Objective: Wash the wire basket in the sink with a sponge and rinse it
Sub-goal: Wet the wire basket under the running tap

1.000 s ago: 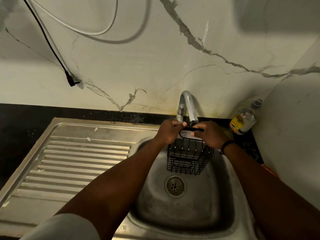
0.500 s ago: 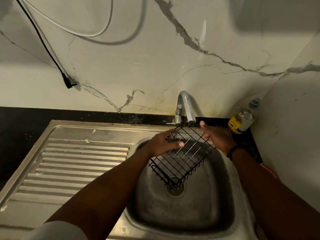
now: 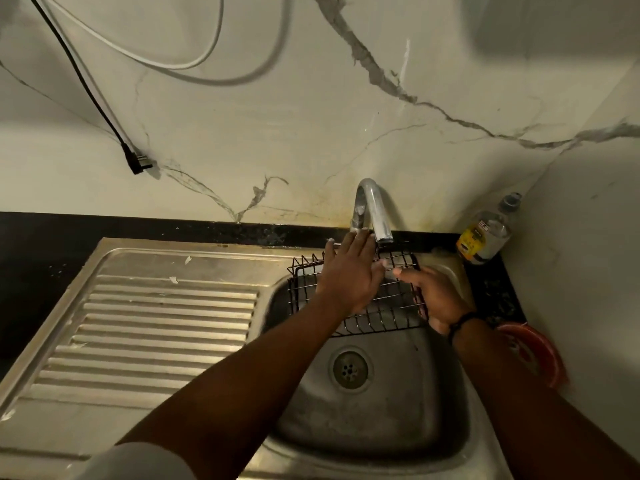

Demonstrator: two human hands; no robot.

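Observation:
The black wire basket (image 3: 388,317) is held flat over the back of the steel sink bowl (image 3: 398,410), just under the tap spout (image 3: 372,213). My right hand (image 3: 434,299) grips the basket's right edge. My left hand (image 3: 349,275) lies flat on top of the wires with fingers spread, fingertips reaching up to the spout. No sponge is in sight. Whether water runs from the tap is unclear.
A ribbed steel drainboard (image 3: 156,323) lies left of the bowl, the drain (image 3: 349,368) at its centre. A clear bottle with a yellow label (image 3: 485,233) stands in the back right corner. A red round object (image 3: 533,351) sits at the right. Cables (image 3: 114,133) hang on the wall.
The basket went from upright under the tap, through a diagonal tilt, to lying flat. My left hand let go of its rim and now rests open on the wires.

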